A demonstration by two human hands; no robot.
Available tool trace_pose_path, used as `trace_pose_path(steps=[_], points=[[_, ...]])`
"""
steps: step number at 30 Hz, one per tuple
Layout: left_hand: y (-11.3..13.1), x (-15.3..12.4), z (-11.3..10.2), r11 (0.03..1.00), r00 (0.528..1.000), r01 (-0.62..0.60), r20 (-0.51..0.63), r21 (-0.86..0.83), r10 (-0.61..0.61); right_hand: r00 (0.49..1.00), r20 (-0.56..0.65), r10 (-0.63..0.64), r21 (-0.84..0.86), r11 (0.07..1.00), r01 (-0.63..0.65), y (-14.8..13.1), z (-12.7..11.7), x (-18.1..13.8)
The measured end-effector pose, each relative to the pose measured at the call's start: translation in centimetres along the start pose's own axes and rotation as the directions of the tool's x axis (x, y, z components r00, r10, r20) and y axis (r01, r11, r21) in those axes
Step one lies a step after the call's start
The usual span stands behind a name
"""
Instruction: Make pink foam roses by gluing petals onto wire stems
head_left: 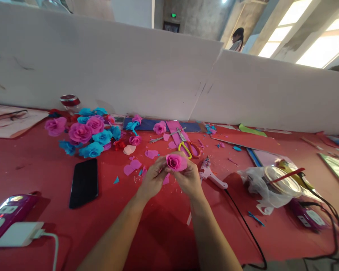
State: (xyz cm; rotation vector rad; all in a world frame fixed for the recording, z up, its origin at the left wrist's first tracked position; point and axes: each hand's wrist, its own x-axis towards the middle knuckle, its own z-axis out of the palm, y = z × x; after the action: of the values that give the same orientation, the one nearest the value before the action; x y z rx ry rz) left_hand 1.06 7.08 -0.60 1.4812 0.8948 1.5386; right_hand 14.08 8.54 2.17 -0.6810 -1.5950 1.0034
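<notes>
Both my hands meet over the middle of the red table (pixel 164 233). Between their fingertips is a pink paper rose (pixel 175 162), held upright a little above the table. My left hand (pixel 153 180) pinches its left side and my right hand (pixel 188 178) wraps its right side and underside. Loose pink petal cut-outs (pixel 132 166) lie just left of my hands. A white glue gun (pixel 210 174) lies immediately to the right, its black cord trailing toward me.
A pile of finished pink and blue paper roses (pixel 86 131) sits at the back left. Yellow-handled scissors (pixel 186 145) lie behind my hands, a black phone (pixel 84 183) to the left, a plastic-wrapped cup (pixel 274 182) to the right. A white partition (pixel 130 71) walls the far edge.
</notes>
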Motion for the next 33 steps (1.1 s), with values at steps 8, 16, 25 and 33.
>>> trace_pose_path(steps=[8,16,25,33], points=[[1.4,0.9,0.3,0.973,0.966,-0.100,-0.216,0.210,0.146,0.979,-0.094,0.180,0.155,0.974,-0.164,1.1,0.3,-0.3],[2.8,0.9,1.3,0.911,0.979,-0.072,-0.146,0.407,0.143,0.955,-0.250,0.160,0.264,0.960,-0.092,0.9,0.6,-0.1],[4.2,0.5,1.2,0.974,0.994,0.111,-0.044,0.197,-0.104,0.966,-0.165,0.199,0.465,0.879,-0.102,0.4,0.9,-0.2],[5.2,0.2,2.2,0.974,0.989,0.136,0.036,0.183,-0.145,0.967,-0.104,0.234,0.542,0.828,-0.143,-0.2,0.2,-0.3]])
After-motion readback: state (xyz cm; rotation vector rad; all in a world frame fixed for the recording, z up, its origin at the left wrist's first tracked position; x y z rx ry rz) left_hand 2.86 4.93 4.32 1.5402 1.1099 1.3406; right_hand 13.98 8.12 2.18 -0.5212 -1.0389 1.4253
